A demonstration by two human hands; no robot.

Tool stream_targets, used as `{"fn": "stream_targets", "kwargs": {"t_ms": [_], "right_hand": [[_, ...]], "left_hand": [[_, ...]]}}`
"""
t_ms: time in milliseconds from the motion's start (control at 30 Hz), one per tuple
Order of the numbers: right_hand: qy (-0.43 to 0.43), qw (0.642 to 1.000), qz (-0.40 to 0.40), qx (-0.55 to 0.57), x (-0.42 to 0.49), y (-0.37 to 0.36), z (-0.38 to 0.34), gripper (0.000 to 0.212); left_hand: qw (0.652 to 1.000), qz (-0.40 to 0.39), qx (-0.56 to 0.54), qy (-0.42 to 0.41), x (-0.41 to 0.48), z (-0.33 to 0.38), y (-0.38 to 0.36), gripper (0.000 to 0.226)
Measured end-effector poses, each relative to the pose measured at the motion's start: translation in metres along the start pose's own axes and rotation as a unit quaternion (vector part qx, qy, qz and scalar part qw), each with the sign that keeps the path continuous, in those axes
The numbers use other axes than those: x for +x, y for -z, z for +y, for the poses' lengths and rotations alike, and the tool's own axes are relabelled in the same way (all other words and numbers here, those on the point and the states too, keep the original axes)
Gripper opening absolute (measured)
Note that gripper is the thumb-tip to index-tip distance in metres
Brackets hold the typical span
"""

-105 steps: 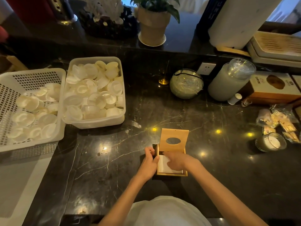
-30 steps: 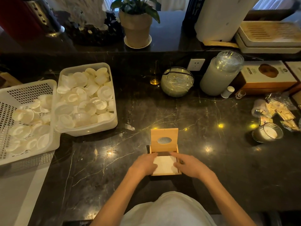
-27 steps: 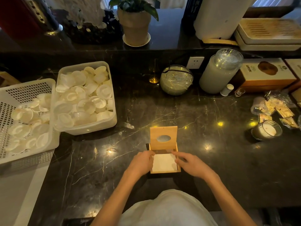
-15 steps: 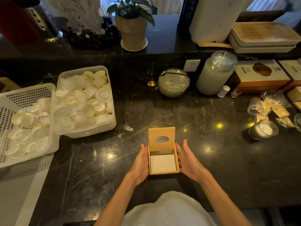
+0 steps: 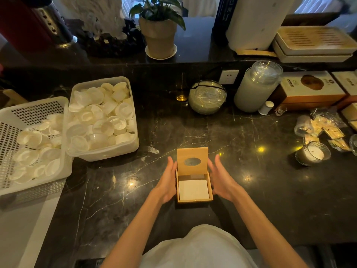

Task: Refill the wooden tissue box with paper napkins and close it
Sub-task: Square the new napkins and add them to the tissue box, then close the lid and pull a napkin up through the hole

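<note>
The wooden tissue box (image 5: 194, 200) stands on the dark marble counter, just in front of me. Its lid (image 5: 192, 161), with an oval hole, is tipped up at the far side. A flat stack of white paper napkins (image 5: 193, 189) lies inside the box. My left hand (image 5: 168, 180) is flat beside the box's left wall, fingers straight and pointing away from me. My right hand (image 5: 222, 178) mirrors it along the right wall. Neither hand holds anything; I cannot tell whether the palms touch the wood.
A white tub (image 5: 105, 151) and a white basket (image 5: 36, 182), both full of small white cups, stand at the left. A glass bowl (image 5: 207, 97), a tall jar (image 5: 257, 88), a candle (image 5: 313, 153) and snack packets (image 5: 326, 130) sit behind and to the right.
My hands came off the napkins, where they had been pressing inside the box, and moved out to either side of it with fingers straightened. The lid stays up.
</note>
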State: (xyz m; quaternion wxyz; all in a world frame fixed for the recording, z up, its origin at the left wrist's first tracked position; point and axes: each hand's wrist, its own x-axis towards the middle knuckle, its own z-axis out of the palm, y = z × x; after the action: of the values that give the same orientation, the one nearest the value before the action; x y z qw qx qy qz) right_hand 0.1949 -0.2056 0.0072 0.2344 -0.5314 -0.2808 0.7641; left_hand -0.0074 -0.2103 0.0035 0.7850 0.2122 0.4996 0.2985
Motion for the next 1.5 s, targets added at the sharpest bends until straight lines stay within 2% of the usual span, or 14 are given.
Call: {"fn": "stream_targets", "kwargs": {"t_ms": [100,200,233,300,333,433,533,600,700,767,1133,1200,1333,1500], "right_hand": [[-0.016,0.999,0.021,-0.019,0.008,0.002,-0.007,0.08],[-0.044,0.998,0.039,-0.006,0.012,0.011,-0.005,0.084],[-0.046,0.998,0.043,-0.007,0.011,0.013,-0.004,0.079],[-0.028,0.998,0.04,-0.025,0.006,0.014,0.002,0.048],[-0.011,0.998,0.044,-0.032,0.005,0.015,0.005,0.039],[0.043,0.99,0.104,-0.089,0.003,0.008,0.016,0.071],[0.102,0.958,0.175,-0.202,0.007,0.001,0.027,0.076],[0.157,0.902,0.243,-0.319,0.007,-0.001,0.031,0.068],[0.277,0.7,0.299,-0.587,0.01,-0.01,0.036,0.028],[0.282,0.659,0.274,-0.641,0.013,-0.028,0.032,0.015],[0.228,0.608,0.268,-0.712,0.013,-0.058,0.012,0.011],[0.215,0.61,0.268,-0.714,0.012,-0.059,0.017,0.011],[0.189,0.616,0.214,-0.734,0.01,-0.059,0.027,0.015],[0.124,0.599,0.171,-0.773,0.013,-0.062,0.018,0.022]], "left_hand": [[0.999,0.016,0.008,0.027,0.01,0.007,0.004,0.075],[0.999,0.011,0.024,0.045,0.008,0.008,0.007,0.066],[0.998,0.005,0.033,0.048,0.007,0.006,0.009,0.059],[0.998,-0.009,0.053,0.033,0.008,0.001,0.014,0.04],[0.998,-0.009,0.056,0.021,0.007,-0.001,0.015,0.042],[0.997,0.013,0.082,0.005,0.004,-0.007,0.012,0.077],[0.988,0.044,0.149,-0.024,0.001,-0.013,0.006,0.081],[0.979,0.062,0.187,-0.042,0.001,-0.013,0.005,0.077],[0.972,0.076,0.217,-0.053,0.003,-0.012,0.004,0.073],[0.969,0.079,0.227,-0.053,0.005,-0.011,0.004,0.072],[0.966,0.088,0.24,-0.043,0.006,-0.01,0.004,0.071],[0.967,0.082,0.235,-0.044,0.006,-0.011,0.005,0.07],[0.968,0.078,0.234,-0.051,0.005,-0.012,0.006,0.069],[0.969,0.08,0.23,-0.049,0.006,-0.013,0.006,0.068]]}}
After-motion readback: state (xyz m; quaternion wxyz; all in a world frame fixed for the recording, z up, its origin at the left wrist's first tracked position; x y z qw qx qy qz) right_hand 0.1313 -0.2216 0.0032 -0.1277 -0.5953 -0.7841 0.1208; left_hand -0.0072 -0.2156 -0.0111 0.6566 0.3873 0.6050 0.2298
